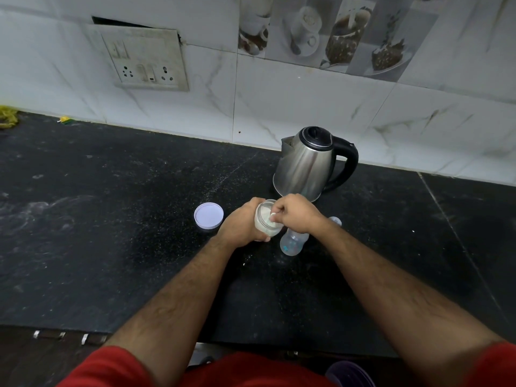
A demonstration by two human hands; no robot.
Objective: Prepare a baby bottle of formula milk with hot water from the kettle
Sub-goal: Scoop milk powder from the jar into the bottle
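Note:
My left hand [242, 224] grips a clear jar of white formula powder [265, 221], tilted toward me just above the black counter. Over the jar's open mouth, my right hand [297, 213] pinches a small white scoop [273, 217]. A clear baby bottle [293, 241] stands open right beside the jar, partly under my right wrist. The bottle's teat cap [336, 220] lies behind my right forearm. A steel kettle [307, 163] with a black handle and lid stands behind my hands, near the wall.
The jar's white lid [208, 215] lies upside down on the counter [111, 219] left of my left hand. A switch and socket panel [145, 62] is on the tiled wall. Spilled powder specks dot the counter. A yellow scrap [7, 115] sits far left.

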